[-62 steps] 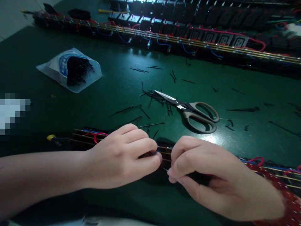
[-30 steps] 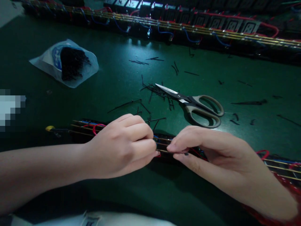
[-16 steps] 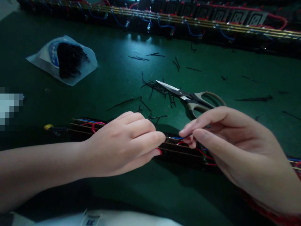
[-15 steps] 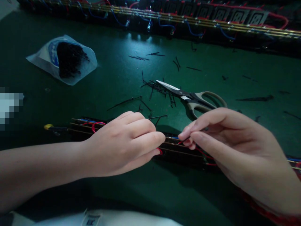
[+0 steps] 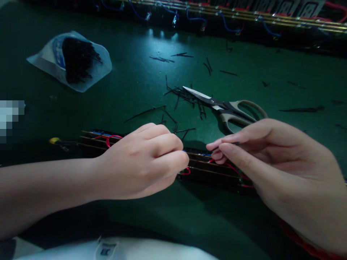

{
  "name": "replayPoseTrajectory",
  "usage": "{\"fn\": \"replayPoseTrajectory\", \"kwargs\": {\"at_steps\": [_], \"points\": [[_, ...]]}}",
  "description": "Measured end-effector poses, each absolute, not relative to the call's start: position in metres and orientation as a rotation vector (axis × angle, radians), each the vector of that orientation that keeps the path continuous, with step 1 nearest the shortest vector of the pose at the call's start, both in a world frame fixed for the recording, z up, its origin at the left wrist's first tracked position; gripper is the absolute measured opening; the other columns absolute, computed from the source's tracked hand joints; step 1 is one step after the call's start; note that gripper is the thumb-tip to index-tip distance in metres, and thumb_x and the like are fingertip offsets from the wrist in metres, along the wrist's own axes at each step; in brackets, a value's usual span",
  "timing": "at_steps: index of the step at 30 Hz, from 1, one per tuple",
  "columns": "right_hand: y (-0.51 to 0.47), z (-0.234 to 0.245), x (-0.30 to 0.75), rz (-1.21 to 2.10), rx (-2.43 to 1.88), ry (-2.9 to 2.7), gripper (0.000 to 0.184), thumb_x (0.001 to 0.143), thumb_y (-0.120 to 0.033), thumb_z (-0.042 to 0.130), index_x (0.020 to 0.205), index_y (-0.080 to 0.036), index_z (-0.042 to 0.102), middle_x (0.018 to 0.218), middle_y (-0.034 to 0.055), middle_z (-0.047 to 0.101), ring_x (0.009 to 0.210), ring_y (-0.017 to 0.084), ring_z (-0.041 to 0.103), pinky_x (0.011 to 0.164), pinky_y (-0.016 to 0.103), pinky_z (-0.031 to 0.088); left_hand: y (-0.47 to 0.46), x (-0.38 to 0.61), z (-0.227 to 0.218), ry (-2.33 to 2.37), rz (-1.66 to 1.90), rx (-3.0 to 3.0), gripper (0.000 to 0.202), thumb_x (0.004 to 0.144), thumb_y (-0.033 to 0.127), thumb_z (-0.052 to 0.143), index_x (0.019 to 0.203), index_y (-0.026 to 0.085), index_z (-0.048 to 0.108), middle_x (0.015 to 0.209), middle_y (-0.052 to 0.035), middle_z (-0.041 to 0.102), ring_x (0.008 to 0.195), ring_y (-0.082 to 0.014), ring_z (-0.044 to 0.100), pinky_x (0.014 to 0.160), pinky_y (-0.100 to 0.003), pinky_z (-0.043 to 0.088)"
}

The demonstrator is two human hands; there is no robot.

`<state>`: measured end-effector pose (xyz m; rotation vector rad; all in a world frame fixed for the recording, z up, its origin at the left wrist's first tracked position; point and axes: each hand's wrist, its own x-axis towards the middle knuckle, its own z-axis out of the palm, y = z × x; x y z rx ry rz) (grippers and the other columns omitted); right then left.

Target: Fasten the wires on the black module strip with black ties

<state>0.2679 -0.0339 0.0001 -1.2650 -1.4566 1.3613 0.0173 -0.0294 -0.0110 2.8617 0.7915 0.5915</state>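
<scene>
A long black strip (image 5: 211,173) with brass rails and red and blue wires lies across the green table in front of me. My left hand (image 5: 143,162) is curled closed over the strip, fingertips pressed at a red wire loop (image 5: 185,171). My right hand (image 5: 271,159) hovers just right of it, thumb and fingers pinched on a thin black cable tie (image 5: 217,148) that runs toward the strip.
Scissors (image 5: 227,108) lie shut behind my right hand among several cut black tie ends (image 5: 184,94). A plastic bag of black ties (image 5: 73,61) sits at the far left. More wired strips (image 5: 244,14) line the table's far edge.
My right hand has lifted off the strip and drawn back to the right, pulling the tie's tail. The left hand has stayed on the strip. The view has tilted down.
</scene>
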Motion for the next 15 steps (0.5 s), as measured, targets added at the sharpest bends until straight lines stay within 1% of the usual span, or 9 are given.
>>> {"fn": "replayPoseTrajectory", "kwargs": {"at_steps": [4, 9, 15], "points": [[-0.0346, -0.0027, 0.2689, 1.336, -1.268, -1.450, 0.012, 0.092, -0.028, 0.083, 0.087, -0.030, 0.072, 0.089, -0.0009, 0.082, 0.075, 0.015, 0.079, 0.069, 0.023, 0.070, -0.0299, 0.0175, -0.0111, 0.784, 0.597, 2.879, 0.010, 0.102, 0.013, 0.057, 0.095, 0.020, 0.058, 0.096, -0.0030, 0.070, 0.084, -0.0195, 0.060, 0.072, -0.037, 0.049], [-0.0372, -0.0002, 0.2678, 1.341, -1.244, -1.454, 0.011, 0.092, -0.028, 0.084, 0.088, -0.031, 0.073, 0.089, -0.0035, 0.082, 0.076, 0.011, 0.079, 0.071, 0.016, 0.068, -0.0303, 0.0164, -0.0119, 0.766, 0.603, 2.902, 0.010, 0.102, 0.012, 0.058, 0.095, 0.020, 0.057, 0.095, -0.0026, 0.070, 0.083, -0.0198, 0.063, 0.070, -0.039, 0.048], [-0.0353, 0.0006, 0.2658, 1.341, -1.251, -1.445, 0.011, 0.091, -0.028, 0.084, 0.088, -0.030, 0.073, 0.090, -0.0024, 0.082, 0.076, 0.013, 0.079, 0.071, 0.020, 0.069, -0.0305, 0.0162, -0.0123, 0.757, 0.605, 2.912, 0.009, 0.102, 0.012, 0.058, 0.096, 0.019, 0.057, 0.096, -0.0032, 0.071, 0.083, -0.0201, 0.065, 0.069, -0.039, 0.049]]}}
